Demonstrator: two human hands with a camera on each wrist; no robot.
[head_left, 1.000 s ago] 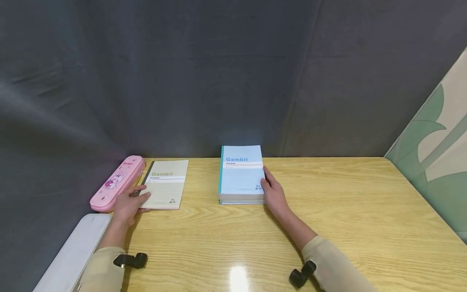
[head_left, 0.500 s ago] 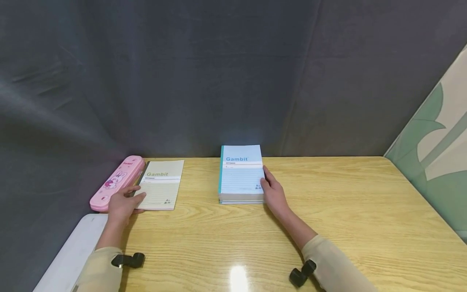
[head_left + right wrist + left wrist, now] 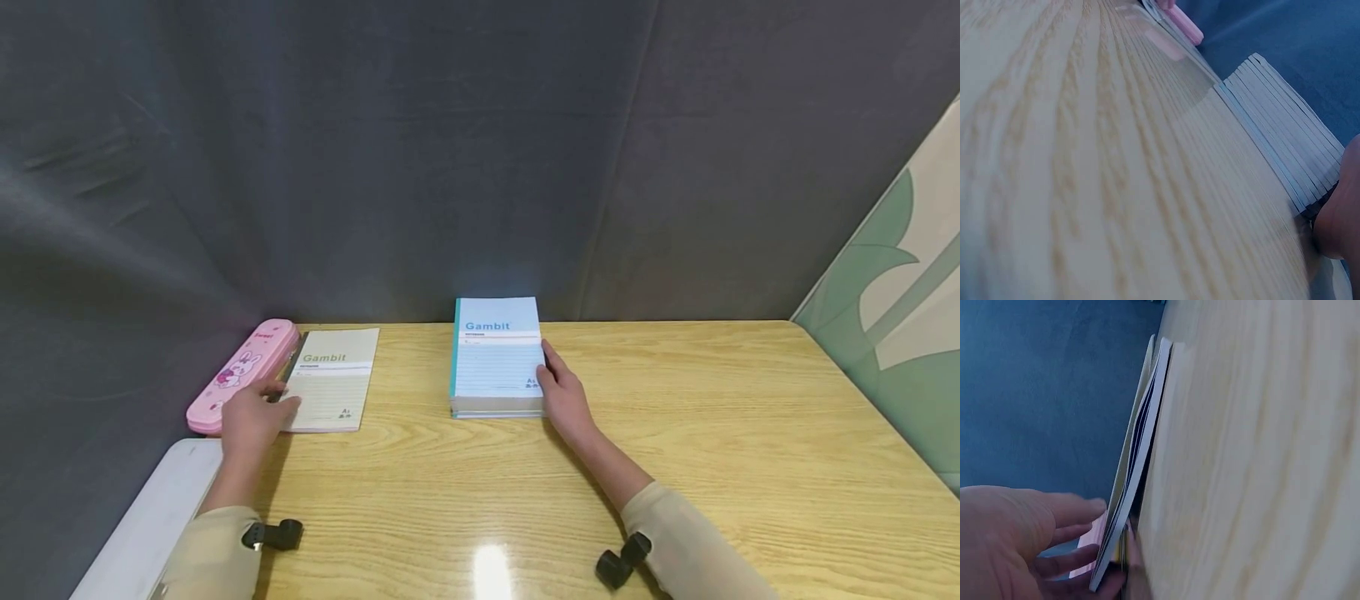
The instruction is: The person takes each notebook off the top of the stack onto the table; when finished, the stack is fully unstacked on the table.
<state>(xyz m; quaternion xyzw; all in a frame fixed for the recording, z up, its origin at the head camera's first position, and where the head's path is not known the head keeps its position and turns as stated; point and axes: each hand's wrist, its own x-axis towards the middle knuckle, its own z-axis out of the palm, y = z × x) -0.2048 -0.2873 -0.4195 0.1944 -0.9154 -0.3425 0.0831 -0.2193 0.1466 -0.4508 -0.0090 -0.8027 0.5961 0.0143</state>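
Note:
On the left of the table lies a cream notebook point(image 3: 333, 379) with a dark spine and "Gambit" on its cover. My left hand point(image 3: 255, 417) is at its spine side, thumb over the near left corner. In the left wrist view, the loosely bent fingers point(image 3: 1066, 562) reach around the lower end of the notebook point(image 3: 1138, 450), whose cover stands slightly lifted from the pages. A thick stack of blue notebooks point(image 3: 497, 354) with teal spines stands at the centre back. My right hand point(image 3: 566, 404) rests along the stack's right side, thumb at the cover's edge; its lower fingers are hidden.
A pink pencil case point(image 3: 243, 375) with a rabbit picture lies left of the cream notebook, close beside it. Nearer, a long white object point(image 3: 153, 517) lies along the left side. A dark curtain point(image 3: 450, 167) rises behind the wooden table point(image 3: 712, 433).
The cream notebook has slid a little left towards the pencil case, along with my left hand. Since half a second ago the notebook has stayed put. My right hand and the stack keep their place.

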